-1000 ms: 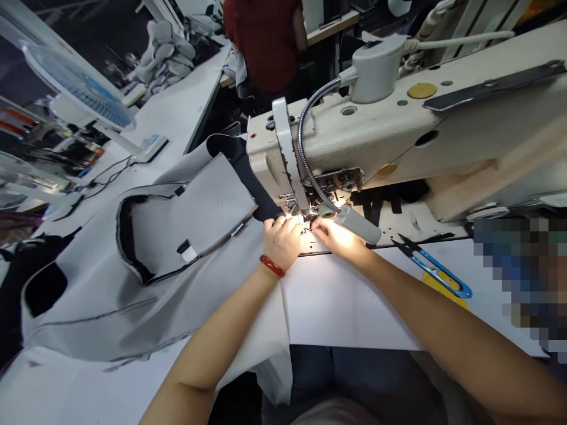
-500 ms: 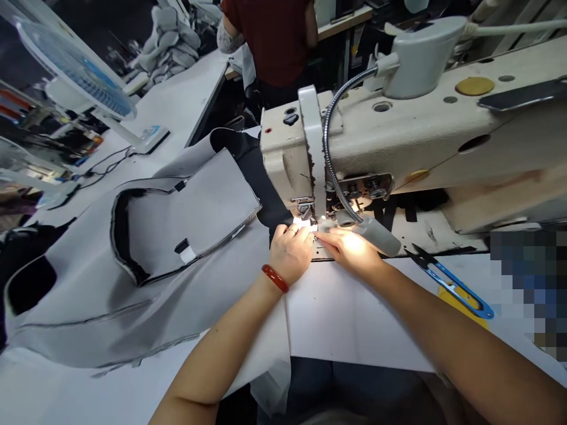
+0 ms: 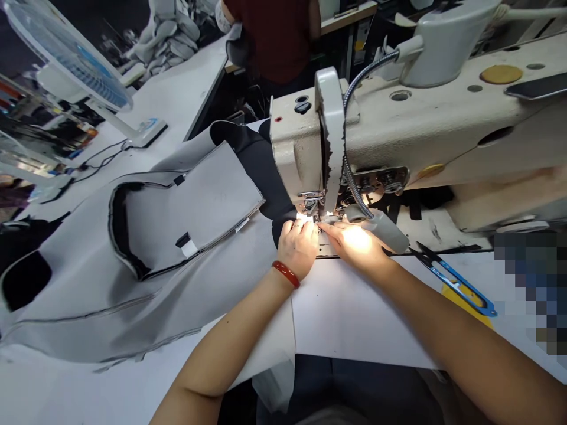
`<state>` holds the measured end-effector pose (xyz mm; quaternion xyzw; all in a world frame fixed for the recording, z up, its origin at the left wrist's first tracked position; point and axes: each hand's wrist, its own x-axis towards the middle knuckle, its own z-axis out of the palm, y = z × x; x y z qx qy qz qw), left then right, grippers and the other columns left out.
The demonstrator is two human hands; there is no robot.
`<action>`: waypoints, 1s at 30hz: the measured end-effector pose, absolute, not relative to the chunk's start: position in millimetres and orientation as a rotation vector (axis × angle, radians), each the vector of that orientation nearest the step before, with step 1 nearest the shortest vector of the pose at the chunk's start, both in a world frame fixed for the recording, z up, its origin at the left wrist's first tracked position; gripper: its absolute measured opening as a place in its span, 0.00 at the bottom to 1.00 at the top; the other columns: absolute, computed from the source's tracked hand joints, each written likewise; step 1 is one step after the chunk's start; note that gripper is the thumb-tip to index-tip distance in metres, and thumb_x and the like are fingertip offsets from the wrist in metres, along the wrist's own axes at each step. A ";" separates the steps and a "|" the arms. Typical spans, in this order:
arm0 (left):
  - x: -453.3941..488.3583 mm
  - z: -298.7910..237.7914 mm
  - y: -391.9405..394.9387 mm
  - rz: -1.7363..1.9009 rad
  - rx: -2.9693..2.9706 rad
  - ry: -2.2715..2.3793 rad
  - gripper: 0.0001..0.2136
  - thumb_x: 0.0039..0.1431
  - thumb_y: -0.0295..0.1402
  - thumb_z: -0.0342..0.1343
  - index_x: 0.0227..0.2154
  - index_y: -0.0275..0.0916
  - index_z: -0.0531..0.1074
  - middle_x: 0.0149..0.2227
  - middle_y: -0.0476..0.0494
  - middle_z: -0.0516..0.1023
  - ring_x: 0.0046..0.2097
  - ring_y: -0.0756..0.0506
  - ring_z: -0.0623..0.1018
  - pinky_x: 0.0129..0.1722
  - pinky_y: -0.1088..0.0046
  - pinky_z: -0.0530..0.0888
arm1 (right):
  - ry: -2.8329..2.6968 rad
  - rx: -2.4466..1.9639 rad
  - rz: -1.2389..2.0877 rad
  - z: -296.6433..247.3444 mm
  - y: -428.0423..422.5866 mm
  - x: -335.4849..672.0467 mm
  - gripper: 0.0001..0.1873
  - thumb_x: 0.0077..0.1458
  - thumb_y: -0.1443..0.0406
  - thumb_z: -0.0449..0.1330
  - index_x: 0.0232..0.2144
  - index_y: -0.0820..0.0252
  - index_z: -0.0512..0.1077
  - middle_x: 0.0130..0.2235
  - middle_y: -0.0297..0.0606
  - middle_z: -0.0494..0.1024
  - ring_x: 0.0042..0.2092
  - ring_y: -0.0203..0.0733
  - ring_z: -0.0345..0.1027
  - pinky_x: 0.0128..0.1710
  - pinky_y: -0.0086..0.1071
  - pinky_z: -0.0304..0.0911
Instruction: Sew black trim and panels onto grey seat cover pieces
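My left hand [image 3: 299, 251], with a red bracelet [image 3: 286, 274] on its wrist, is closed beside the needle of a sewing machine [image 3: 299, 147], its curled fingers on the edge of the fabric. The large grey fabric piece [image 3: 239, 280] with black lining spreads to the left and runs up to this hand. My right hand [image 3: 358, 245] lies close by, fingers together and index finger pointing at the presser foot. What its fingertips pinch is too small to make out. A bright lamp [image 3: 383, 230] on a flexible metal neck lights both hands; the needle is partly hidden.
Blue-handled thread snips [image 3: 460, 280] lie by a yellow item [image 3: 465, 304] right of my right hand. White fans [image 3: 75, 65] stand on the table [image 3: 177, 88] at the left. A person in a dark red shirt [image 3: 279, 41] stands behind the machine. Grey pieces [image 3: 166, 35] are piled farther back.
My view has shifted a little, so the machine and both hands appear slightly farther right. Both hands stay at the needle. A grey piece now shows beside the person behind the machine.
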<state>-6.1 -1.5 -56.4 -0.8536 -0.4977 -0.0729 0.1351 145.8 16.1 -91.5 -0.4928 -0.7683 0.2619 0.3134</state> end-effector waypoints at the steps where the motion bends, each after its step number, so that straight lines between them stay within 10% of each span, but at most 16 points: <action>1: -7.2 -56.8 -0.3 -0.226 -2.472 -1.445 0.12 0.61 0.24 0.44 0.34 0.34 0.74 0.33 0.39 0.76 0.38 0.42 0.74 0.36 0.66 0.63 | -1.983 -1.337 0.714 -88.9 12.4 146.2 0.15 0.53 0.63 0.51 0.37 0.57 0.76 0.34 0.44 0.77 0.40 0.48 0.69 0.46 0.42 0.63; 8: -15.9 -46.3 10.3 -0.248 -2.598 -1.589 0.09 0.56 0.29 0.51 0.36 0.39 0.75 0.40 0.42 0.78 0.41 0.42 0.74 0.39 0.64 0.65 | -1.204 -1.384 1.696 -69.6 -42.1 142.5 0.21 0.52 0.62 0.55 0.49 0.60 0.69 0.42 0.44 0.77 0.34 0.41 0.74 0.25 0.32 0.70; 14: -13.6 -38.4 23.2 -0.162 -2.669 -1.764 0.09 0.53 0.27 0.51 0.33 0.40 0.76 0.40 0.46 0.79 0.43 0.43 0.75 0.43 0.64 0.67 | -0.728 -0.958 2.266 -41.5 -55.8 106.9 0.27 0.45 0.68 0.61 0.50 0.52 0.64 0.57 0.39 0.64 0.47 0.41 0.69 0.36 0.36 0.72; 24: -20.2 -45.7 13.8 -0.039 -2.683 -1.222 0.13 0.59 0.22 0.43 0.33 0.35 0.74 0.34 0.40 0.76 0.39 0.43 0.73 0.38 0.64 0.64 | -1.115 -0.967 2.170 -47.4 -68.9 84.6 0.14 0.45 0.71 0.52 0.36 0.57 0.70 0.33 0.34 0.74 0.36 0.38 0.70 0.29 0.31 0.71; 30: -14.1 -64.8 -6.4 -0.277 -2.396 -1.356 0.13 0.60 0.22 0.42 0.33 0.34 0.73 0.28 0.40 0.74 0.31 0.44 0.71 0.31 0.67 0.60 | -2.097 -1.617 0.672 -61.1 -26.4 138.5 0.21 0.52 0.70 0.47 0.45 0.60 0.74 0.32 0.43 0.79 0.32 0.44 0.72 0.30 0.32 0.65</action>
